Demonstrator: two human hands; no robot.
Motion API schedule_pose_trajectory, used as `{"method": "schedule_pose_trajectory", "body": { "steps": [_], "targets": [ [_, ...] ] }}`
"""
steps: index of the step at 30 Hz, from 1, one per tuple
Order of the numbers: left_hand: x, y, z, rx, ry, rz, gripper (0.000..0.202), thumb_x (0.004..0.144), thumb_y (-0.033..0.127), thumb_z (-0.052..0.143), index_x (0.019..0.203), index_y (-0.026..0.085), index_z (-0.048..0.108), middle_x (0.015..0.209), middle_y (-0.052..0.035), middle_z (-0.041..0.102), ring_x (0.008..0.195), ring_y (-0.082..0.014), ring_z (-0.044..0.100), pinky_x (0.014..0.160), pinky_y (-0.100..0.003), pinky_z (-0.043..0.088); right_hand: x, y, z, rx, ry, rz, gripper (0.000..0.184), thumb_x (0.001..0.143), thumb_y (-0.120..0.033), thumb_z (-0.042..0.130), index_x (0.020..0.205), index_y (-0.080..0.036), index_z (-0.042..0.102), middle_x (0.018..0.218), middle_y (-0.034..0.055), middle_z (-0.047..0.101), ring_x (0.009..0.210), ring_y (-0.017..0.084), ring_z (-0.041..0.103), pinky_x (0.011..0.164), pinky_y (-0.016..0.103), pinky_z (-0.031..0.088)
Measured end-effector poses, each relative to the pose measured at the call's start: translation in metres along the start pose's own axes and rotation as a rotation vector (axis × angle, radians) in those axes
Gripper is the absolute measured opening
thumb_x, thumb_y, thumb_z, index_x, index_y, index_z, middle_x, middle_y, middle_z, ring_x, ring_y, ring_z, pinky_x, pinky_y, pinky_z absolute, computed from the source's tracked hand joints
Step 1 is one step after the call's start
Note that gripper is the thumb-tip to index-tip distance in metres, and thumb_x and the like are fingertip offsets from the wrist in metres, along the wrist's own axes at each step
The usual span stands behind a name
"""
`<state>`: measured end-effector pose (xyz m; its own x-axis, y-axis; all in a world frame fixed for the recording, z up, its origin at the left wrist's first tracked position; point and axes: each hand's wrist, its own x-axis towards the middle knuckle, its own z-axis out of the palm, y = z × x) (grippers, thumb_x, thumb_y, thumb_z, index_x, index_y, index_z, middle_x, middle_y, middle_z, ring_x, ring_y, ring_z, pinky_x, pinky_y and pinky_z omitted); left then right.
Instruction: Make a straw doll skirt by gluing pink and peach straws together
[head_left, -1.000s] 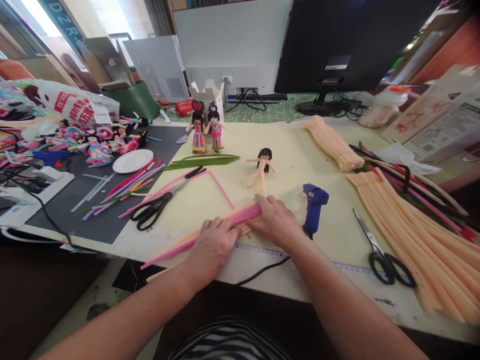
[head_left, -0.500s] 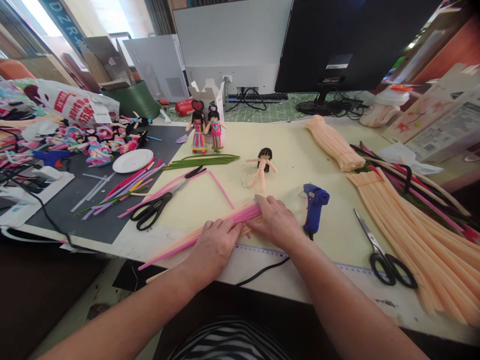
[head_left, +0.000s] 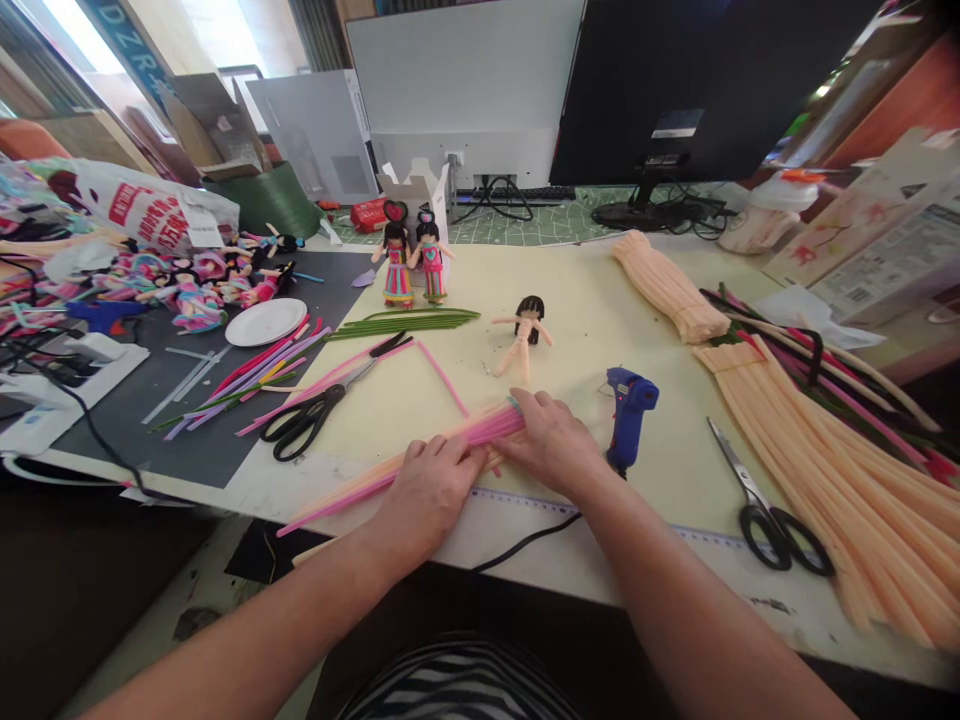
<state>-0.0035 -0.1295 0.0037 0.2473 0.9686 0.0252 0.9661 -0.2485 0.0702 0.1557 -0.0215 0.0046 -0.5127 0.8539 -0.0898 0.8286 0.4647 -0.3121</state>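
A bundle of pink and peach pipe cleaners (head_left: 487, 428) lies slantwise near the table's front edge. My left hand (head_left: 435, 485) is closed over its middle, fingers bent and pressing down. At the bundle's upper right end, my right hand (head_left: 551, 440) grips it with thumb and fingers. Just beyond my hands lies a small peach doll with black hair (head_left: 527, 335). To the right of my right hand stands a blue glue gun (head_left: 630, 415). A single pink pipe cleaner (head_left: 442, 380) runs down toward the bundle. Under my hands, part of a ruler (head_left: 525, 503) shows.
Black-handled scissors (head_left: 304, 420) lie left, and another pair of scissors (head_left: 780, 530) right. Green pipe cleaners (head_left: 412, 322) sit behind, near two dressed dolls (head_left: 397, 270). Thick peach bundles (head_left: 825, 460) fill the right side. A white plate (head_left: 266, 322) and a power strip (head_left: 67, 400) are left.
Almost nothing differs. Both hands stay on the bundle in the same place, with only a very slight shift of the fingers.
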Motion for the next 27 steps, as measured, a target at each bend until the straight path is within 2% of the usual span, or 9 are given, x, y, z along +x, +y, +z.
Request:
{"method": "schedule_pose_trajectory", "body": {
  "steps": [8, 16, 22, 27],
  "targets": [
    [0.001, -0.002, 0.013, -0.022, 0.058, -0.03, 0.028, 0.096, 0.028, 0.043, 0.122, 0.028, 0.053, 0.103, -0.0039, 0.056, 0.092, -0.0202, 0.049, 0.076, -0.035, 0.034, -0.001, 0.005, -0.006, 0.115, 0.005, 0.004, 0.065, 0.081, -0.054, 0.052, 0.134, -0.02, 0.04, 0.121, 0.0133, 0.051, 0.111, 0.032, 0.049, 0.08, 0.039, 0.044],
    [0.0, -0.001, 0.009, -0.097, 0.133, -0.034, 0.031, 0.099, 0.032, 0.033, 0.116, 0.025, 0.058, 0.102, -0.0047, 0.059, 0.092, -0.0189, 0.05, 0.078, -0.034, 0.034, 0.0, 0.003, 0.001, 0.05, 0.034, 0.011, 0.072, 0.073, -0.054, 0.06, 0.133, -0.019, 0.042, 0.118, 0.0132, 0.052, 0.108, 0.033, 0.048, 0.083, 0.04, 0.043],
    [-0.005, -0.004, 0.006, -0.083, 0.165, 0.099, 0.031, 0.1, 0.026, 0.033, 0.122, 0.02, 0.055, 0.119, -0.0067, 0.059, 0.101, -0.0186, 0.05, 0.083, -0.034, 0.034, 0.001, 0.0, -0.001, 0.027, 0.014, 0.031, 0.07, 0.072, -0.047, 0.062, 0.133, -0.018, 0.042, 0.119, 0.0131, 0.051, 0.108, 0.033, 0.047, 0.082, 0.04, 0.044],
    [-0.007, -0.007, 0.011, -0.04, 0.168, 0.15, 0.031, 0.1, 0.024, 0.034, 0.123, 0.019, 0.053, 0.119, -0.0067, 0.061, 0.103, -0.0184, 0.051, 0.084, -0.034, 0.033, 0.001, -0.001, -0.002, 0.027, 0.008, 0.035, 0.068, 0.073, -0.045, 0.062, 0.132, -0.019, 0.043, 0.119, 0.0131, 0.051, 0.109, 0.033, 0.047, 0.084, 0.04, 0.043]
  ]
}}
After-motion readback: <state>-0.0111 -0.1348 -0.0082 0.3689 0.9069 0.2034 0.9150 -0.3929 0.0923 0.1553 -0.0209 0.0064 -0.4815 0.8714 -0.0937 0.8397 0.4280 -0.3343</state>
